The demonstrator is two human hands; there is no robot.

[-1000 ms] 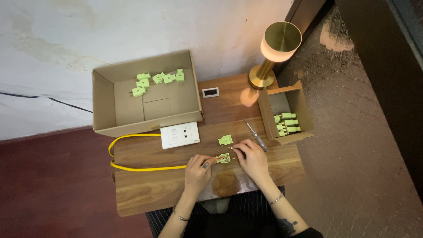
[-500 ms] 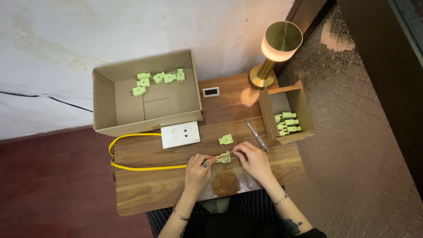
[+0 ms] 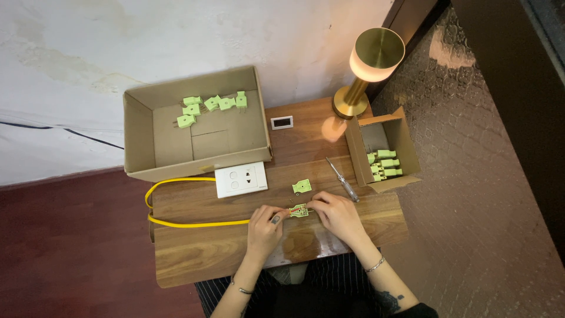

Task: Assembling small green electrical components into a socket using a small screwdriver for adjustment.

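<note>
Head view, looking down at wooden table. I see left hand pinching yellow cable near its end, steadying it. Right hand, fingers curled, grips open pale green plastic plug half, flat on table, apparently so cable wires sit inside. Matching green cover lies just beyond, small screwdriver near right hand. Large cardboard box holds green plugs; small cardboard box too.
</note>
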